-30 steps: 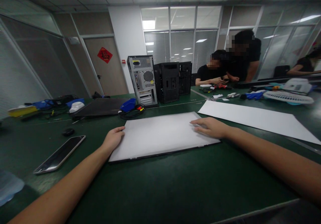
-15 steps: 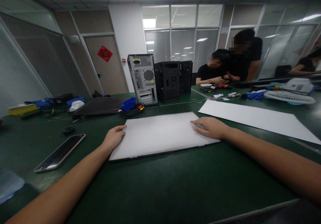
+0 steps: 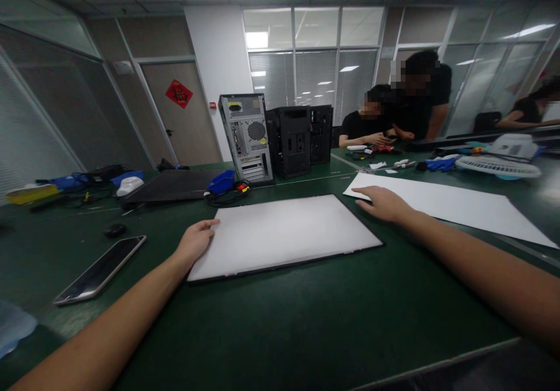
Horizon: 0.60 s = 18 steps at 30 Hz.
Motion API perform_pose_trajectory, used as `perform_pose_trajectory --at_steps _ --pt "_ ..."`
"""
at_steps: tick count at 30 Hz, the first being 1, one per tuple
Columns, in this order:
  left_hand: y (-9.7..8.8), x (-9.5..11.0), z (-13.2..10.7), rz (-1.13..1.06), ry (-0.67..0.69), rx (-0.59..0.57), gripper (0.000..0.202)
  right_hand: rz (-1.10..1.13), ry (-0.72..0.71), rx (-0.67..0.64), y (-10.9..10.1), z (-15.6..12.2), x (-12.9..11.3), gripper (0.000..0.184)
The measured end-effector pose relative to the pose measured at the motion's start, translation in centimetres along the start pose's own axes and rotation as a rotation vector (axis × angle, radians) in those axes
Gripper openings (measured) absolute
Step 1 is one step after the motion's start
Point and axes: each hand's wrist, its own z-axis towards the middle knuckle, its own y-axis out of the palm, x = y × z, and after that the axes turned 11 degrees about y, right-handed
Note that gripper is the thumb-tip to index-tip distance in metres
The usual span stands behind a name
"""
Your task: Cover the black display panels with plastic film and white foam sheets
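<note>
A flat white display backlight panel point(image 3: 284, 233) with a thin black frame lies on the green table in front of me. At its left edge, my left hand point(image 3: 198, 240) holds the side, with its fingers against the rim. My right hand point(image 3: 382, 203) is off the panel, to the right of it, open with the fingers stretched forward. Those fingers are over the near left end of a loose white sheet point(image 3: 459, 204); whether they touch it, I cannot tell.
A phone point(image 3: 100, 269) and a black mouse point(image 3: 115, 230) lie left. Behind the panel stand computer cases point(image 3: 247, 140), a blue bin point(image 3: 221, 182) and a dark flat panel point(image 3: 175, 185). Gloves point(image 3: 441, 163) and a white fan-like part point(image 3: 499, 166) lie far right. Co-workers point(image 3: 367, 124) are across the table.
My right hand has left the panel's right side and moved right to the loose white sheet. The left hand stays at the panel's left edge. The view has shifted slightly.
</note>
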Motion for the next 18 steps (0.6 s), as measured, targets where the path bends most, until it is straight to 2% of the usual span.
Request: perform_pose_trajectory --at_steps 2,4,7,12,15,18 --pt "0.0 -0.2 0.1 0.001 0.0 -0.007 0.046 -0.064 0.141 -0.069 0.8 0.3 3.0 0.059" --pt "-0.1 -0.4 0.3 0.008 0.001 -0.009 0.045 -0.088 0.218 -0.128 1.5 0.3 5.1 0.057" --pt "-0.1 -0.5 0.4 0.015 0.0 -0.008 0.045 -0.104 0.271 -0.168 1.9 0.2 6.3 0.054" --pt "0.0 -0.1 0.1 0.051 0.009 0.009 0.045 -0.178 0.364 -0.14 1.5 0.4 4.6 0.043" --pt "-0.1 0.0 0.1 0.066 0.003 0.006 0.045 -0.209 0.405 -0.081 0.7 0.3 2.7 0.042" --pt "-0.2 -0.2 0.3 0.065 -0.007 0.01 0.044 -0.209 0.375 -0.024 -0.4 0.0 0.2 0.043"
